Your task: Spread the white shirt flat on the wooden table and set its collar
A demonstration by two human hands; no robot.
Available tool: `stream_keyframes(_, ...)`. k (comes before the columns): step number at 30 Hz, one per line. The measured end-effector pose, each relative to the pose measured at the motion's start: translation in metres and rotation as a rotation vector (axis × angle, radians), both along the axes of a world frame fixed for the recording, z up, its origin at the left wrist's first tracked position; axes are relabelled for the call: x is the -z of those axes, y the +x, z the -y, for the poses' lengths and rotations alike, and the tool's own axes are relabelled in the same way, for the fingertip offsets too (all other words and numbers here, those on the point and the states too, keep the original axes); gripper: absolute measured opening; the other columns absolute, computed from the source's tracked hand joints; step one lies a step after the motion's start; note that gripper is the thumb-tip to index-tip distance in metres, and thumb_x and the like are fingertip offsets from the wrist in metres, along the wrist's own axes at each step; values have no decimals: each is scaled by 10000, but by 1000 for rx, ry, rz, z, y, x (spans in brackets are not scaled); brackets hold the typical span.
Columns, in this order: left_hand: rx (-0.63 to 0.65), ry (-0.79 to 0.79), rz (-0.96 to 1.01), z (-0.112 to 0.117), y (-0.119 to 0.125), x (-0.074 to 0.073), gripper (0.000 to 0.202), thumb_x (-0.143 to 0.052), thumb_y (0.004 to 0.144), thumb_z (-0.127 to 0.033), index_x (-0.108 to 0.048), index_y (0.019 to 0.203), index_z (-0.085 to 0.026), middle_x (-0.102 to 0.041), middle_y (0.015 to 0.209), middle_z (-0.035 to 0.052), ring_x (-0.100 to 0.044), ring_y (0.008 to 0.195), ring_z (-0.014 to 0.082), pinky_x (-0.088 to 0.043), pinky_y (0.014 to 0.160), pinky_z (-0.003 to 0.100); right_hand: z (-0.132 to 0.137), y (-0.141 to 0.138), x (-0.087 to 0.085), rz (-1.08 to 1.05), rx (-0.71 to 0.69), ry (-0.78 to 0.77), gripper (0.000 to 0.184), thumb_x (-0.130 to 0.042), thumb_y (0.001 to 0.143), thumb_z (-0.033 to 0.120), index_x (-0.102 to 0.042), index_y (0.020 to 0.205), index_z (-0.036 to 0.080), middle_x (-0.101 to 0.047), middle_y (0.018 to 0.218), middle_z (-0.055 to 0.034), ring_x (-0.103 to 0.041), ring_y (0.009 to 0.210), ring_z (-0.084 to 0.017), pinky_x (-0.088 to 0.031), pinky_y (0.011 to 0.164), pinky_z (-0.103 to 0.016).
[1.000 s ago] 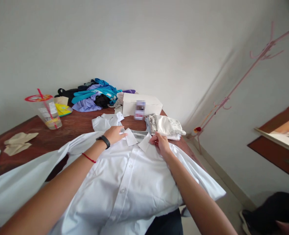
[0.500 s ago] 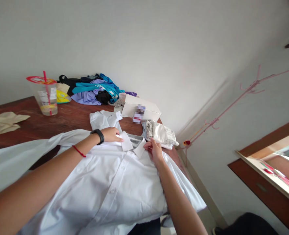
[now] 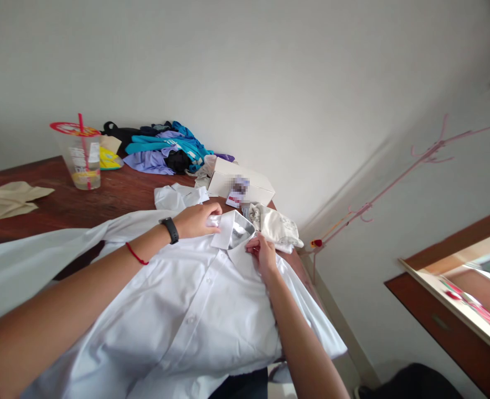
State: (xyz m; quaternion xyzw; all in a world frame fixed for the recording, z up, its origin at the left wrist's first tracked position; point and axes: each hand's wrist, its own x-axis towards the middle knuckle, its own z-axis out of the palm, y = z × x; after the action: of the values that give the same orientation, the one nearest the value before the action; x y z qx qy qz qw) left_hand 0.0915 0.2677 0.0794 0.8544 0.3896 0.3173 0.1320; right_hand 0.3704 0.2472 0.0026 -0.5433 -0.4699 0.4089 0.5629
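Note:
A white button-up shirt (image 3: 186, 299) lies front up on a dark wooden table (image 3: 62, 208), its sleeves spread to both sides. My left hand (image 3: 197, 220), with a black band on the wrist, grips the left side of the shirt collar (image 3: 233, 231) and lifts it. My right hand (image 3: 262, 254) pinches the fabric at the collar's right side. The collar stands up between the two hands.
Behind the collar lie a folded cream garment (image 3: 276, 226), a white box (image 3: 240, 185) and a folded white cloth (image 3: 178, 197). A heap of blue, purple and black clothes (image 3: 164, 149) sits by the wall. A plastic cup with a red straw (image 3: 81, 158) and beige cloths (image 3: 10, 198) are at the left.
The collar lay flat before and now stands raised between my hands. My left hand has closed on it. The camera view has shifted slightly.

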Motion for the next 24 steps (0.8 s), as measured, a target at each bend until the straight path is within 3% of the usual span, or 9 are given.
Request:
stream_keyframes(5,-160,153,-118,14,0,-15,388,-609,941,-516,-635,1173,-206,-697,1161,41,-635,1044,238,-430,874,302,10,3,-10,209,91,221,566,-455,942,575,-703,570,228,-696,665,-75,-634,684,-205,-512,734,-331)
stream_keyframes(8,-191,198,-154,16,0,-19,371,-608,960,-462,-656,1219,-201,-691,1173,61,-613,1079,252,-439,917,333,15,4,-17,331,127,328,476,-466,955,539,-742,744,213,-726,846,-86,-653,803,-219,-520,769,-334)
stream_keyframes(11,-73,249,-142,13,0,-18,304,-645,948,-334,-676,1224,-211,-692,1129,54,-599,1085,236,-434,969,337,16,3,-21,377,123,341,343,-564,907,482,-737,1001,201,-720,1060,-109,-655,956,-244,-530,783,-334)
stream_keyframes(15,78,255,-11,8,-4,-20,286,-606,970,-263,-686,1237,-198,-687,1093,56,-615,1036,196,-442,954,298,12,4,-18,326,20,330,404,-604,855,367,-667,1219,203,-693,1223,-118,-635,1107,-271,-528,907,-389)
stream_keyframes(19,76,139,12,3,-20,-31,389,-687,912,-404,-702,1231,-181,-711,1106,60,-636,987,198,-439,901,283,7,8,-8,317,-91,344,545,-608,822,304,-581,1362,233,-675,1261,-98,-617,1169,-281,-502,992,-454)
stream_keyframes(24,46,-225,-165,-3,-44,-35,505,-627,883,-574,-767,1092,-136,-650,739,6,-531,640,140,-352,606,245,8,10,-5,525,-129,335,594,-672,820,362,-571,1395,251,-645,1269,-90,-596,1167,-285,-457,1038,-478)
